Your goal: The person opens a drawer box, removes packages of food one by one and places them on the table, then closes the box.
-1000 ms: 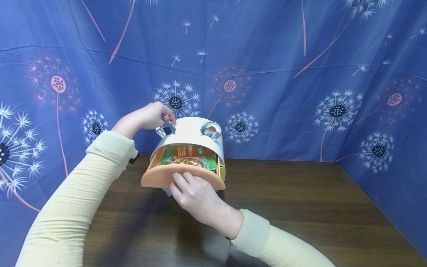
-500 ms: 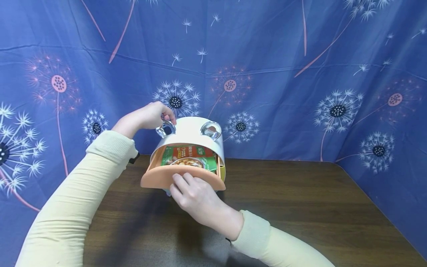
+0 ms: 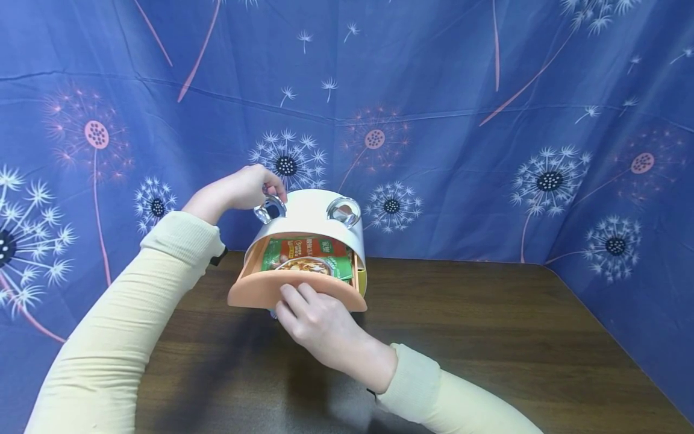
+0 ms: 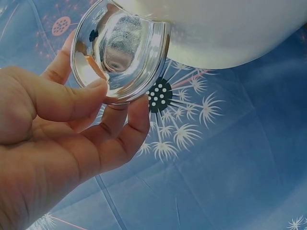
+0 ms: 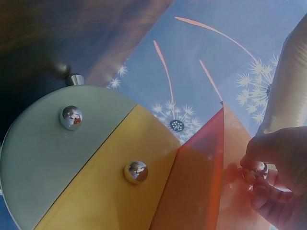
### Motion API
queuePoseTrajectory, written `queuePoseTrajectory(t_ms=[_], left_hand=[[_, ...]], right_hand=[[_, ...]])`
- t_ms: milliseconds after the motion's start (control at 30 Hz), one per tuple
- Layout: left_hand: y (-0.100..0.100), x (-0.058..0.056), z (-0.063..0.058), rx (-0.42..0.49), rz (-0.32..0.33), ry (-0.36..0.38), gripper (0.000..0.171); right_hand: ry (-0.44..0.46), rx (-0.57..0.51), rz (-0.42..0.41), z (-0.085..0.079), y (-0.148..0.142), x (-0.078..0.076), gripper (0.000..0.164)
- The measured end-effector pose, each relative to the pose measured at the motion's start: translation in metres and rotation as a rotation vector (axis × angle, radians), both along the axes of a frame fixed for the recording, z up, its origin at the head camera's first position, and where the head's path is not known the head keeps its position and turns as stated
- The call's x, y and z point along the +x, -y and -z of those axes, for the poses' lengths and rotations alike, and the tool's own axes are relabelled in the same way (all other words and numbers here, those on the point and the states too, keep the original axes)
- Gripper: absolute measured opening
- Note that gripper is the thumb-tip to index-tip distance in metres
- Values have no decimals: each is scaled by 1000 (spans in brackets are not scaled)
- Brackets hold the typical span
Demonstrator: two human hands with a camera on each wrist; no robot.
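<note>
A small white drawer cabinet [image 3: 309, 211] with a rounded top carries two chrome eye-shaped ornaments. My left hand [image 3: 246, 188] grips the left ornament [image 4: 120, 52], thumb on its face and fingers behind the rim. The top drawer's orange front [image 3: 255, 292] is pulled out toward me. On that front, my right hand [image 3: 320, 322] pinches a chrome knob [image 5: 259, 170], seen in the right wrist view. Inside the drawer lies a green and red food packet [image 3: 309, 253] with a picture of a dish on it.
A yellow drawer [image 5: 110, 187] and a grey-green drawer [image 5: 48, 148], each with a chrome knob, are pushed in below the orange one. The cabinet stands on a dark wooden table [image 3: 488, 337]. Behind it hangs a blue dandelion-print cloth [image 3: 450, 150].
The orange drawer has slid out very slightly toward me with my right hand. My left hand keeps its place on the ornament.
</note>
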State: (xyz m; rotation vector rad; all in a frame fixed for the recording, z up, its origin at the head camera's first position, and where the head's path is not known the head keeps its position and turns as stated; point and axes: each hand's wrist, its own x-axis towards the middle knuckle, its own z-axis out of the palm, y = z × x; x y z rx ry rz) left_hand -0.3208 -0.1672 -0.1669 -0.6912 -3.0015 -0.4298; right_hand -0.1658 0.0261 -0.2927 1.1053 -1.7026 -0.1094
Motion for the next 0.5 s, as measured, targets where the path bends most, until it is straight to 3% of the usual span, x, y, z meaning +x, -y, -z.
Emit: queuePoseTrajectory(t_ms=[100,267,500], left_hand=[[0,0,0,-2,-1,-2,53],[1,-2,1,-8,6,-18,52],[0,-3,1,-22,20,-41,49]], right_hand=[[13,16,0,5,0,-4,33],[44,64,7,16,-3,-13,22],[10,84,-50,11,-12,-12,23]])
